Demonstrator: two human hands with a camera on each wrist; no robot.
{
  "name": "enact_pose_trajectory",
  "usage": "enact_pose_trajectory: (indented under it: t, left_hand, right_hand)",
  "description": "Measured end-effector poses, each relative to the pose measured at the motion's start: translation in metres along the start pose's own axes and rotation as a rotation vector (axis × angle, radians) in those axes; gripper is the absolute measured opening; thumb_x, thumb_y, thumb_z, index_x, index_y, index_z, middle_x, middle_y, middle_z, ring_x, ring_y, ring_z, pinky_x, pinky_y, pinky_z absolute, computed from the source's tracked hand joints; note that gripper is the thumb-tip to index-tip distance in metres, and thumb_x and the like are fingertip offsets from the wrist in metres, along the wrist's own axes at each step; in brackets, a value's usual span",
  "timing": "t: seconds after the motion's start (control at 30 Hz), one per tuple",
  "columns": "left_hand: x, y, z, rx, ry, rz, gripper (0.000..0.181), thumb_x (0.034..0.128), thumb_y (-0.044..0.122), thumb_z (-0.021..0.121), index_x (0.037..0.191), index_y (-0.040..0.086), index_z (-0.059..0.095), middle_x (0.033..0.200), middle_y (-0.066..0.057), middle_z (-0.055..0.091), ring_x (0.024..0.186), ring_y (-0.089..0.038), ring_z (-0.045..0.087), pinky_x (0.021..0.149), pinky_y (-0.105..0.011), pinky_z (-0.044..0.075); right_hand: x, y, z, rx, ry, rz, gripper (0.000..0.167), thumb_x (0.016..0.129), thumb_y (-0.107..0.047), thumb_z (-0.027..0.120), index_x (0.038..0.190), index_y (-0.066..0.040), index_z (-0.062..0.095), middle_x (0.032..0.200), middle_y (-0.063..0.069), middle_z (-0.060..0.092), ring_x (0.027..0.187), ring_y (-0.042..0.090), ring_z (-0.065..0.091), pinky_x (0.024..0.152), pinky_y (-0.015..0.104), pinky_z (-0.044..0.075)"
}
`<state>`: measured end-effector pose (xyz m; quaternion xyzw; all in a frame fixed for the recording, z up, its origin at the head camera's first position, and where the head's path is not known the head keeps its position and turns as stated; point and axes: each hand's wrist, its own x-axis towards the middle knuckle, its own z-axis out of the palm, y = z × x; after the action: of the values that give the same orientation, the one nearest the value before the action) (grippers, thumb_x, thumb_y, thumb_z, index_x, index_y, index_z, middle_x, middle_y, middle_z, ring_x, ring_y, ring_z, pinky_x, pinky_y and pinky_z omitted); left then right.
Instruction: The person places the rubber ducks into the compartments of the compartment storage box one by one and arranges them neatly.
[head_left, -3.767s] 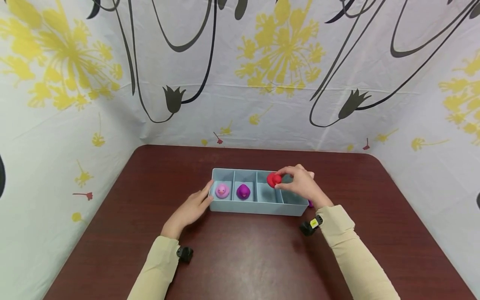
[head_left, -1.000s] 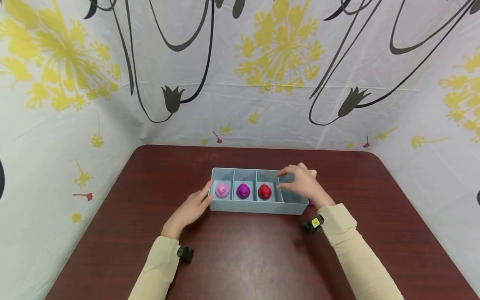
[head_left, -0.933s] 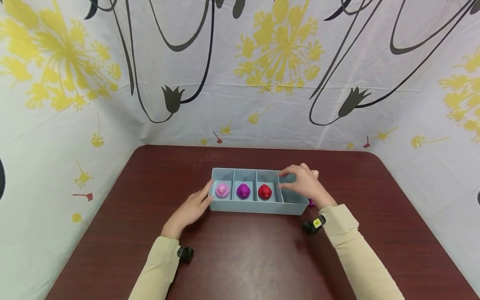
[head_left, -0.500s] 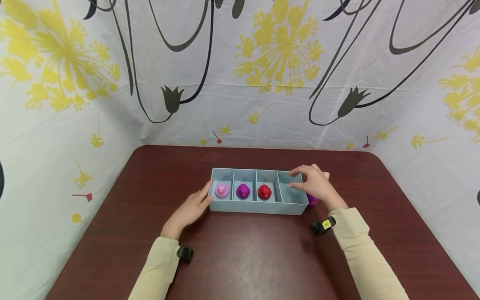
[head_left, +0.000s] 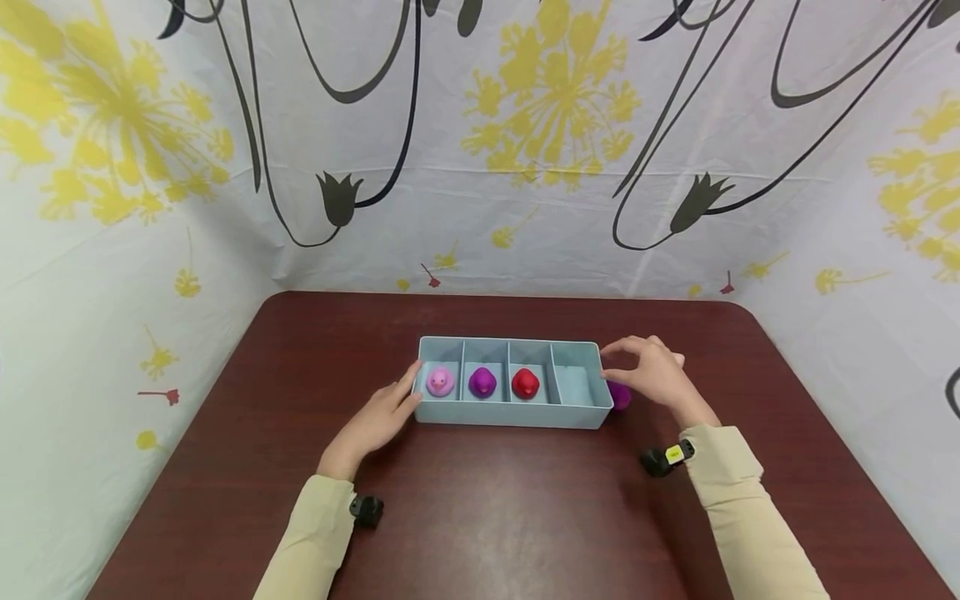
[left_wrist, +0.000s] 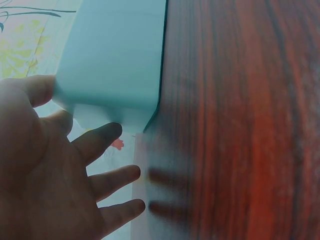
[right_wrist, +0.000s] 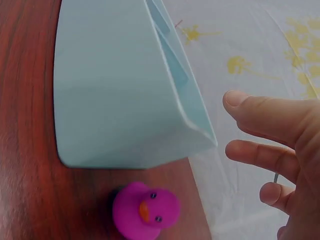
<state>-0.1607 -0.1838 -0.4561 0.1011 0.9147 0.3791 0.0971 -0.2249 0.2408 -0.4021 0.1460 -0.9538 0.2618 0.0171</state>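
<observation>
A pale blue divided box (head_left: 510, 415) stands on the table, with a pink rubber duck (head_left: 440, 382), a purple rubber duck (head_left: 482, 382) and a red rubber duck (head_left: 526, 383) in its first three compartments from the left. The rightmost compartment holds nothing. My left hand (head_left: 372, 423) rests its fingers against the box's left end; in the left wrist view its fingers are spread. At the opposite end, my right hand (head_left: 654, 375) hovers with thumb and fingers apart, holding nothing. Below it a magenta rubber duck (right_wrist: 145, 211) sits on the table beside the box, partly hidden in the head view.
The dark red-brown wooden table (head_left: 495, 517) has rounded far corners. A white sheet (head_left: 420, 142) with yellow and grey flower prints hangs behind it and along both sides. Small black cameras are strapped to both wrists.
My right hand set the red rubber duck down in the third compartment and let it go. It then moved right, past the box's right end. My left hand stays on the box.
</observation>
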Motion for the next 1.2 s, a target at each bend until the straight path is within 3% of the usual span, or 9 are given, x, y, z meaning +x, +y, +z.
enact_pose_trajectory:
  t: [0.23,0.73,1.2]
  left_hand:
    - [0.001,-0.001,0.000,0.002,-0.006,0.010,0.060,0.1026,0.040,0.036,0.155,0.028,0.010,0.157,-0.009,0.025,0.143,-0.037,0.024,0.113,-0.058,0.022]
    - [0.001,0.000,0.000,0.000,-0.007,-0.002,0.059,0.1029,0.038,0.037,0.155,0.029,0.010,0.157,-0.009,0.025,0.143,-0.035,0.024,0.113,-0.057,0.023]
    - [0.002,-0.002,0.001,0.002,0.011,0.021,0.059,0.1026,0.038,0.037,0.155,0.028,0.012,0.157,-0.009,0.027,0.143,-0.034,0.026,0.113,-0.056,0.023]
  right_hand:
    - [-0.010,0.014,-0.001,-0.018,-0.027,0.031,0.037,0.079,-0.028,0.078,0.111,-0.012,0.069,0.116,0.016,0.064,0.104,0.035,0.046,0.072,0.049,0.023]
    - [-0.026,0.038,0.010,0.011,-0.083,0.077,0.041,0.078,-0.031,0.078,0.113,-0.012,0.068,0.118,0.016,0.062,0.108,0.034,0.042,0.073,0.048,0.022]
    - [-0.031,0.053,0.028,0.024,-0.047,0.095,0.046,0.076,-0.032,0.079,0.116,-0.012,0.066,0.114,0.017,0.063,0.105,0.035,0.045,0.070,0.046,0.024]
